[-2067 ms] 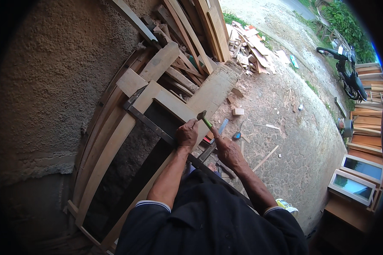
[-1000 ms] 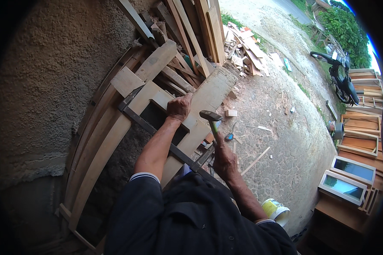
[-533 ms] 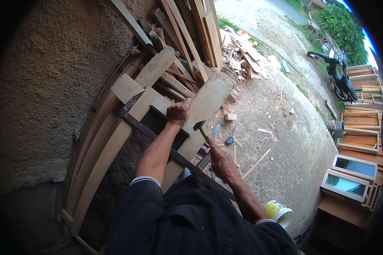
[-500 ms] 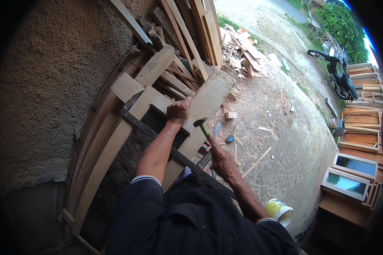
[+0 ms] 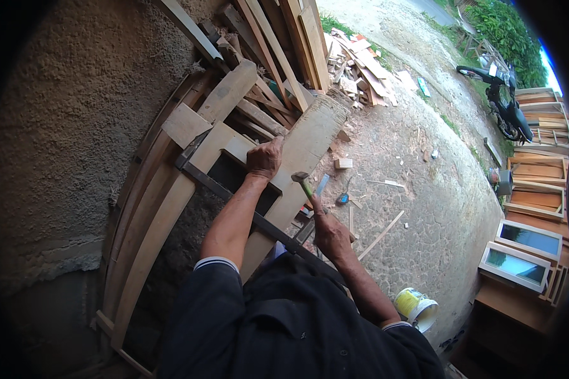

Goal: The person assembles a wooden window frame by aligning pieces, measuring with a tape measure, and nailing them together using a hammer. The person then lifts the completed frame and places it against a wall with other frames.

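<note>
My left hand (image 5: 264, 158) is closed in a fist over the pale wooden frame (image 5: 291, 201), beside its dark rectangular opening. Whatever sits inside those fingers is hidden. My right hand (image 5: 332, 232) grips a hammer (image 5: 305, 188) by its green handle, the head held close to the frame's right-hand board and a little right of my left hand. A long dark metal bar clamp (image 5: 224, 193) runs slantwise across the frame, passing beneath my left forearm. At the far end, the wide board (image 5: 318, 129) has a rough, chipped surface.
Long planks (image 5: 146, 237) lean along the rough wall (image 5: 76, 114) at left. A scrap wood pile (image 5: 363, 66) lies beyond. On the ground are a blue tape measure (image 5: 342, 199), a wood block (image 5: 343, 163) and a white-yellow bucket (image 5: 417, 307). A motorcycle (image 5: 501, 101) and window frames (image 5: 515, 266) stand right.
The hammer head has shifted slightly toward the right and tilted, with my right hand still round the handle. My left hand stays at nearly the same spot on the frame.
</note>
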### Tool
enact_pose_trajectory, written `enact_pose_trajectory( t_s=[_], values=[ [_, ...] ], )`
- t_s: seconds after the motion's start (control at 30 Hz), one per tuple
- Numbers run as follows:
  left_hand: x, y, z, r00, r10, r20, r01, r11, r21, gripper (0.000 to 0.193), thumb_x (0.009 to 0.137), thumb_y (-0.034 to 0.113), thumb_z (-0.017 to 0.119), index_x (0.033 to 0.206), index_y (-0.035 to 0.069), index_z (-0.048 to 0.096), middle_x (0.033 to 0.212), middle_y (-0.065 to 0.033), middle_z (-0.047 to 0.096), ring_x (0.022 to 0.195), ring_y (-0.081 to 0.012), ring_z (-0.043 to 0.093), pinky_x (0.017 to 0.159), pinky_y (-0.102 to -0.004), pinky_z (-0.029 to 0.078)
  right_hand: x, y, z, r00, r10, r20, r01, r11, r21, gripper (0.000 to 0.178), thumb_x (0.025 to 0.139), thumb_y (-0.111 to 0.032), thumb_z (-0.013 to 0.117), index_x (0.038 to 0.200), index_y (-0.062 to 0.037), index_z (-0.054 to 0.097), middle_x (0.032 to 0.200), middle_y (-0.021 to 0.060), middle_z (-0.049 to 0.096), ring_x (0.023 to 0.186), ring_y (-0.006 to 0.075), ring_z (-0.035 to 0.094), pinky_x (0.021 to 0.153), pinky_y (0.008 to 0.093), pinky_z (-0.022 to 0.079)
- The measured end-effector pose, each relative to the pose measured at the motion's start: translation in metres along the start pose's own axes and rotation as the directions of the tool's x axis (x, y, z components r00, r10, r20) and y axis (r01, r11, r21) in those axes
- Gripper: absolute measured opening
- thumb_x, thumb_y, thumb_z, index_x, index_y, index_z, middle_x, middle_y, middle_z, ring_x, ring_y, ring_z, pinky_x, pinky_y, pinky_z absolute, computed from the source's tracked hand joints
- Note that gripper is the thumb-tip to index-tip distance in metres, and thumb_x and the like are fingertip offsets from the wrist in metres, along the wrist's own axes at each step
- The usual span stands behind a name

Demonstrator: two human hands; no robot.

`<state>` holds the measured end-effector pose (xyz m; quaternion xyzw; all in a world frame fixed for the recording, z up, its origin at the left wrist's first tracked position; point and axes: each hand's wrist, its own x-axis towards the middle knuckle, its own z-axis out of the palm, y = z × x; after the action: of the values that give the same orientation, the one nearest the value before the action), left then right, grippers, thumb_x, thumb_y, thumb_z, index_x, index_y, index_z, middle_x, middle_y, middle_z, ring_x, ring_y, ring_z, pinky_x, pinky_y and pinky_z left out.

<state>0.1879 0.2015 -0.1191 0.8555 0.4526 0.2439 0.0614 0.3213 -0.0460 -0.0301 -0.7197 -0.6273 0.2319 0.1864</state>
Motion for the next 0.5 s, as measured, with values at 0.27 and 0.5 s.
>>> enact_pose_trajectory(
  t_s=[0.27, 0.5],
  values=[
    [0.001, 0.000, -0.001, 1.000, -0.001, -0.009, 0.001, 1.000, 0.000, 0.009, 0.097, 0.023, 0.058, 0.095, 0.015, 0.063, 0.072, -0.0091, 0.069, 0.068, -0.0300, 0.071, 0.058, -0.0440, 0.056, -0.002, 0.006, 0.004, 1.000, -0.009, 0.016, 0.010, 0.997, -0.080, 0.077, 0.091, -0.004, 0.049, 0.161, -0.0223, 0.022, 0.080, 0.0228, 0.061, 0.067, 0.0418, 0.066, 0.065, 0.0574, 0.054],
    [-0.003, 0.002, -0.002, 1.000, -0.005, -0.021, 0.004, 1.000, -0.018, 0.009, 0.096, 0.022, 0.059, 0.093, 0.015, 0.063, 0.071, -0.0086, 0.069, 0.069, -0.0294, 0.071, 0.058, -0.0443, 0.056, -0.004, 0.006, 0.011, 1.000, -0.022, -0.020, 0.020, 0.997, -0.075, 0.085, 0.087, 0.003, 0.051, 0.161, -0.0221, 0.019, 0.076, 0.0229, 0.060, 0.069, 0.0419, 0.065, 0.061, 0.0580, 0.049]
  ],
)
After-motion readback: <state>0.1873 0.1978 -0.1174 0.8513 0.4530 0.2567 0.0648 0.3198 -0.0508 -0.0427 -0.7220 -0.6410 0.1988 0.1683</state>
